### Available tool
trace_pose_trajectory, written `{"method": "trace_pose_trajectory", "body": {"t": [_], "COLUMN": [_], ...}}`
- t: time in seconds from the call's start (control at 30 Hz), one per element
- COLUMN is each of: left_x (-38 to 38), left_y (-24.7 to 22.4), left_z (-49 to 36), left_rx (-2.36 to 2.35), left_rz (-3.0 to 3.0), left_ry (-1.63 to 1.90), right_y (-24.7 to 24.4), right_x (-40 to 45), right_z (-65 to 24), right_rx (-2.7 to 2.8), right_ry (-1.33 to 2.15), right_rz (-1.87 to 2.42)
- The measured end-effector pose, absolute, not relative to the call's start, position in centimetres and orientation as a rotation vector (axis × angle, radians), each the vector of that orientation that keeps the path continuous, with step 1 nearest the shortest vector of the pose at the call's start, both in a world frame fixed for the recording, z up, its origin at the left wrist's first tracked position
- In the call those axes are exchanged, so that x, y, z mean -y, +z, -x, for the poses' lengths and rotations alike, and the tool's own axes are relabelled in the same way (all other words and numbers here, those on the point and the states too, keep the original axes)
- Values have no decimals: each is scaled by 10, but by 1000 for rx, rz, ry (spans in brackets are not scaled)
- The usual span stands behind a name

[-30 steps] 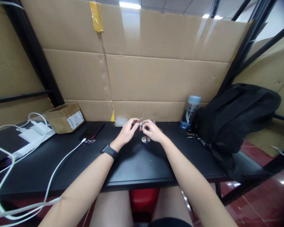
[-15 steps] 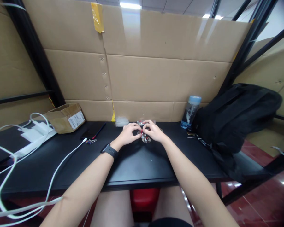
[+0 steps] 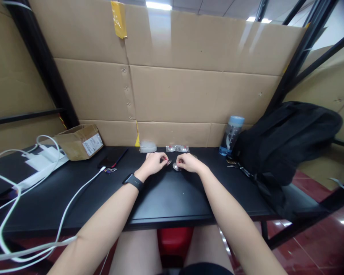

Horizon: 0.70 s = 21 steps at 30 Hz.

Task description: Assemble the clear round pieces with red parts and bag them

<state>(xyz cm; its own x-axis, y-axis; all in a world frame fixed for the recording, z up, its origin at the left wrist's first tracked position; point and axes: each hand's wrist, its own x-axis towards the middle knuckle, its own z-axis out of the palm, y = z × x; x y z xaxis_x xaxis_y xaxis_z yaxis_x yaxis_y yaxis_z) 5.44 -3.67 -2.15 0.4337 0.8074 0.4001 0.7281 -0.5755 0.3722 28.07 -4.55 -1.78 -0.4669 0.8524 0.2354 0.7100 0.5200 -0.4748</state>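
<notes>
Over the back middle of the black table point(image 3: 166, 202), my left hand point(image 3: 153, 163) pinches a small shiny disc with a red part point(image 3: 169, 162), tilted on edge. My right hand point(image 3: 189, 162) is closed at a second shiny round disc point(image 3: 176, 167), which appears to lie on the tabletop; its fingertips hide part of it. A gap separates the two hands. Just behind them sit clear packets with red pieces inside point(image 3: 177, 148). My left wrist carries a black watch point(image 3: 133, 181).
To the left are an open cardboard box point(image 3: 79, 147), a dark phone point(image 3: 110, 158), a white power strip point(image 3: 43, 168) and white cables. A clear plastic bundle point(image 3: 148, 147) lies at the back. On the right stand a blue-lidded bottle point(image 3: 231, 135) and a black backpack point(image 3: 286, 141).
My hands were together at the small red and shiny pieces. Now they are apart, each with a shiny disc at its fingertips, and the packets behind show fully.
</notes>
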Motion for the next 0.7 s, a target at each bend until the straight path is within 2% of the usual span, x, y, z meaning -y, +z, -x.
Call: {"method": "trace_pose_trajectory", "body": {"t": [0.3,0.7], "left_x": [25,25], "left_y": [-31,-38], "left_z": [-57,-59], "left_rx": [-1156,-1042], "left_rz": [-2143,-2100], "left_ry": [1117,1068], "right_y": [-33,-35], "right_x": [36,36], "right_z": [-258,-260], "right_rx": [1770,1607], "right_ry": [957,1122], "right_rz": [1028,903]}}
